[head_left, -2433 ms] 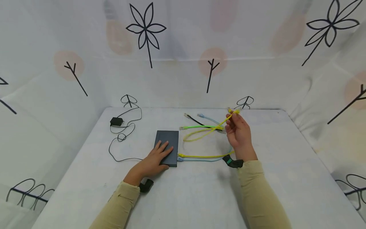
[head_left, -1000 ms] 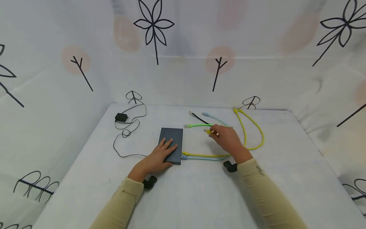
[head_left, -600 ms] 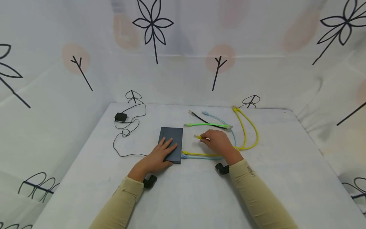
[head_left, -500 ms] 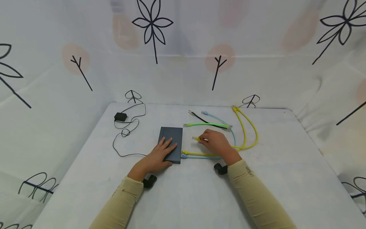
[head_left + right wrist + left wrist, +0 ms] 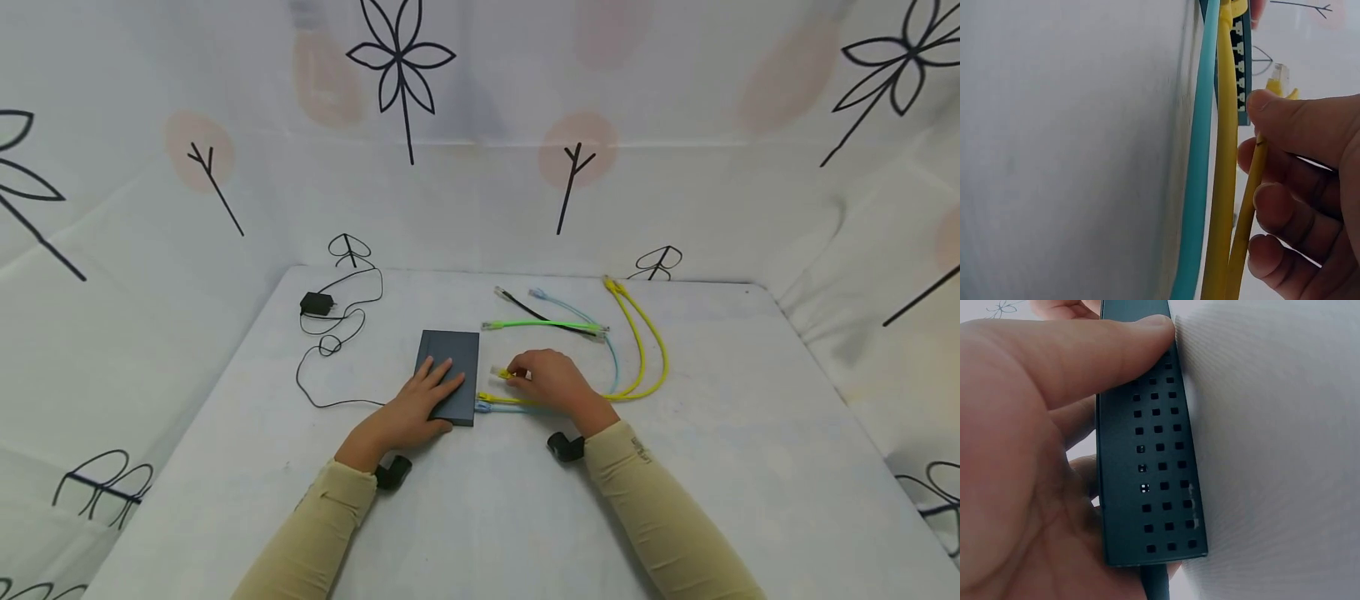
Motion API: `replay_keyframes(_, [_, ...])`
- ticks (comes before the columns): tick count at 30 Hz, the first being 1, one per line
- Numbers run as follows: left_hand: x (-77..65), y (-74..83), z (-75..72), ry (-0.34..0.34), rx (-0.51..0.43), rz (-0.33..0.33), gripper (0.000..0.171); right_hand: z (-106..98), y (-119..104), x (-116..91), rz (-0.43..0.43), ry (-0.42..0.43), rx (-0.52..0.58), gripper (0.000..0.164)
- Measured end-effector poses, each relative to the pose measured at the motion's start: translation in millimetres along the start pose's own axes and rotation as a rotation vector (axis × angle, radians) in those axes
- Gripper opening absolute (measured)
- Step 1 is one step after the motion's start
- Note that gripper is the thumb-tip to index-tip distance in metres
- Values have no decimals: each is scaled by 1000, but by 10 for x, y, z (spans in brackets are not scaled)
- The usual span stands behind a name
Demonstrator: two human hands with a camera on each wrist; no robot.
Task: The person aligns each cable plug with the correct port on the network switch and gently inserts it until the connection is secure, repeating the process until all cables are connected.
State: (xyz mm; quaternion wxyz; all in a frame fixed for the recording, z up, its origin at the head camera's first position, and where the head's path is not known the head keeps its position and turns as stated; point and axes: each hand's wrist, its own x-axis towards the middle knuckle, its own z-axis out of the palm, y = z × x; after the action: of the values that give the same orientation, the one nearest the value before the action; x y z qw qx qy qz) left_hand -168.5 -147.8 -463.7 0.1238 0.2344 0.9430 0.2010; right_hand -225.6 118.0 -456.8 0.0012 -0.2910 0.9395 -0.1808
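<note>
My left hand (image 5: 405, 412) rests with spread fingers on top of a dark grey network switch (image 5: 457, 346). In the left wrist view its thumb (image 5: 1116, 353) presses the perforated side wall. Just right of the switch, my right hand (image 5: 555, 382) pinches a yellow Ethernet cable behind its clear plug (image 5: 497, 372). This plug points toward the row of ports (image 5: 1240, 81), with a gap between them. A second yellow cable (image 5: 525, 402) and a light-blue cable (image 5: 498, 409) have their plugs in the switch's near-end ports.
Behind the right hand lie a green cable (image 5: 536, 322), a black cable (image 5: 525, 307) and a light-blue plug (image 5: 537, 293). Yellow cable loops (image 5: 663, 350) curve at the right. A black power adapter (image 5: 317, 304) with a tangled thin cord (image 5: 330, 404) lies at the left.
My right hand first holds yellow cable ends up at the back, then a single plug. It has brought that plug left and nearer to the switch. My left hand stays on the switch.
</note>
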Motion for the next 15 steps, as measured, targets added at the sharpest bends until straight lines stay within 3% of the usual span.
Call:
replay_keyframes(6, [2,-12,12,15,-1,17,73,41,-41,4,-36,-13,-1,21])
replay_keyframes(15, [1,-11,19,12,4,14,73,95,-90,37,-23,-56,-5,23])
